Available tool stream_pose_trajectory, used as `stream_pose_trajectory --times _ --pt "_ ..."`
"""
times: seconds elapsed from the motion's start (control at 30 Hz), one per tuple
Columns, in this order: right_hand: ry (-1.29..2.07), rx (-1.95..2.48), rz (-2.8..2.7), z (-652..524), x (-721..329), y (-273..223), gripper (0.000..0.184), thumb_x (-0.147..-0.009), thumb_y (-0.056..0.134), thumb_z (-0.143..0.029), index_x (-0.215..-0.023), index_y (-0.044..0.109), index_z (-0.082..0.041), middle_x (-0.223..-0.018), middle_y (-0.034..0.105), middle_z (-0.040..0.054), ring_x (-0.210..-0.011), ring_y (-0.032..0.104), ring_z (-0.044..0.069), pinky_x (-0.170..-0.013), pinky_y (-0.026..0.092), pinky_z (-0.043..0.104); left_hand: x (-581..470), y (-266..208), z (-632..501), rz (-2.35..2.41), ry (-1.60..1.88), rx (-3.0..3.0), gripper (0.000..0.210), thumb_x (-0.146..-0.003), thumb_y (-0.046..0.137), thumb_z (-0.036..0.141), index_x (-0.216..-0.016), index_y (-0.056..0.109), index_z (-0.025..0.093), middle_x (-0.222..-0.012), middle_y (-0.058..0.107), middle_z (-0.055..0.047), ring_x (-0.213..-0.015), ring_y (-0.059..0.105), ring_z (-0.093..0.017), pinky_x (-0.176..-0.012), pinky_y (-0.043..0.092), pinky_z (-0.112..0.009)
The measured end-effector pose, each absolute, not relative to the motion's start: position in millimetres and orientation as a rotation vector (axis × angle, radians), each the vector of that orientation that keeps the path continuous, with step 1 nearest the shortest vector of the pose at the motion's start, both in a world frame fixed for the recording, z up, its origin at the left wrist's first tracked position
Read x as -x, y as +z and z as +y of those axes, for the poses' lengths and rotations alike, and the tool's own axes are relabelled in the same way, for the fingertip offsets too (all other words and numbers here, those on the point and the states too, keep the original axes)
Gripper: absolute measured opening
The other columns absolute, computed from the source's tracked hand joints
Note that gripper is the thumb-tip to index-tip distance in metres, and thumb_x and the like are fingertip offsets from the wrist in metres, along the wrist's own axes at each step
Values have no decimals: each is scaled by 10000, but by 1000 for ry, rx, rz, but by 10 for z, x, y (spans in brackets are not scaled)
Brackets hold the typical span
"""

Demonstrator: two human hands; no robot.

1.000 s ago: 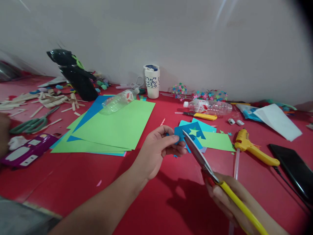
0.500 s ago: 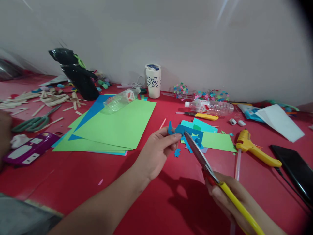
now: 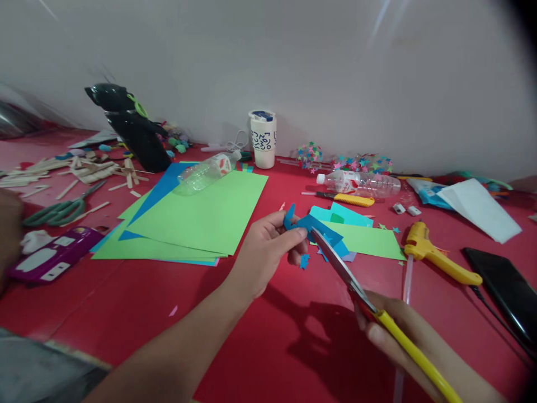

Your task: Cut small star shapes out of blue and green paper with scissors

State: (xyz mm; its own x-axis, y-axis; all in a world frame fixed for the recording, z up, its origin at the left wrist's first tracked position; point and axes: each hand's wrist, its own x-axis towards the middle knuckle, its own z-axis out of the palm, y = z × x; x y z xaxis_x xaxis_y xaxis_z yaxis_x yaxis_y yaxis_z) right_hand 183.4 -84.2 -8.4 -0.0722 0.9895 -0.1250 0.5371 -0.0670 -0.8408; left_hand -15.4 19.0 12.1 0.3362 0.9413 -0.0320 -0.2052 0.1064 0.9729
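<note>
My left hand (image 3: 268, 252) pinches a small cut piece of blue paper (image 3: 312, 223) between thumb and fingers, above the red table. In my right hand (image 3: 390, 319) is a pair of scissors (image 3: 342, 268) with yellow and red handles. The blades look nearly closed, and their tips meet the blue paper beside my left thumb. Just below the left fingertips lie small blue paper stars (image 3: 304, 261). Behind the blue piece are a light green paper strip (image 3: 373, 242) and turquoise paper (image 3: 354, 215). The fingers inside the scissor handles are partly hidden.
A yellow glue gun (image 3: 440, 260) and a black phone (image 3: 503, 296) lie at the right. Green sheets (image 3: 201, 218) bear a plastic bottle (image 3: 207, 173). Further back are a cutter (image 3: 354, 200) and a white cup (image 3: 263, 140). Another person's hand (image 3: 9, 235) is at the left edge.
The blue paper has turned and tilted in my left hand, and its star-shaped cutout no longer shows. The scissor tips have shifted slightly left.
</note>
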Motion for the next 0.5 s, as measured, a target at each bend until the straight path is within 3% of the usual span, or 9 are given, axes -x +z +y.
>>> stream_pose_trajectory --times 0.5 --pt "1191 1697 -1502 -885 -1727 -58 563 -675 434 -759 -595 463 -203 -532 376 -41 -462 368 110 -389 326 207 156 117 193 879 914 -1179 52 -728 589 202 -710 572 156 -517 555 30 -414 463 -62 -413 372 -179"
